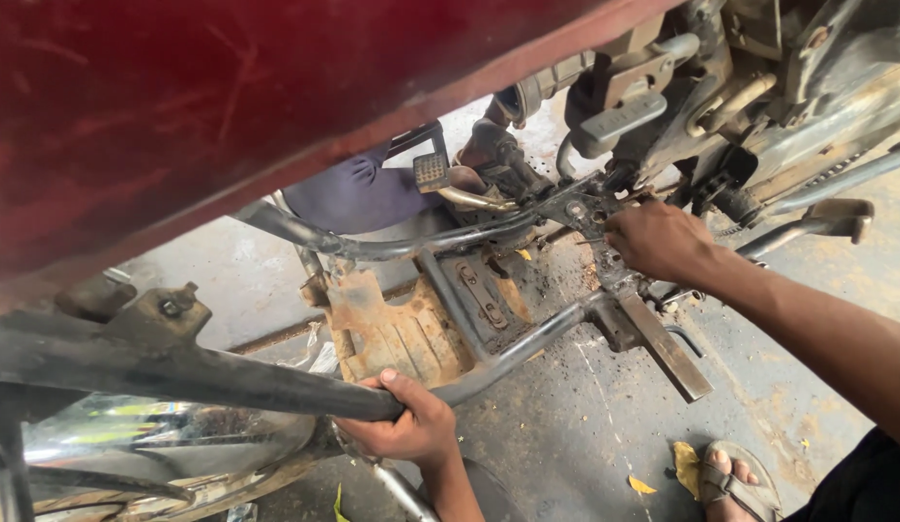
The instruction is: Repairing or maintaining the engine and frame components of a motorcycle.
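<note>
Nearest the camera, the left hand (404, 425) is wrapped tight around a dark, greasy steel frame tube (228, 377) of a motorcycle lying on its side, fingers curled over the top and thumb under. Just beside that tube, on the side away from the camera, sits a rusty orange metal plate (392, 329), with a black ribbed footrest bracket (479, 290) next to it. To the right of the tube, a flat grey metal stand leg (667, 353) juts out over the stained concrete floor (585, 445), where a foot in a brown sandal (735, 483) rests near yellow leaf scraps. Beyond the tube, the right hand (658, 242) presses on the grimy bracket joint (590, 208), fingers bent down around something small; what it grips cannot be made out. Farther off lies the grey engine block (759, 87). A dark red painted panel (228, 106) fills the upper left.
</note>
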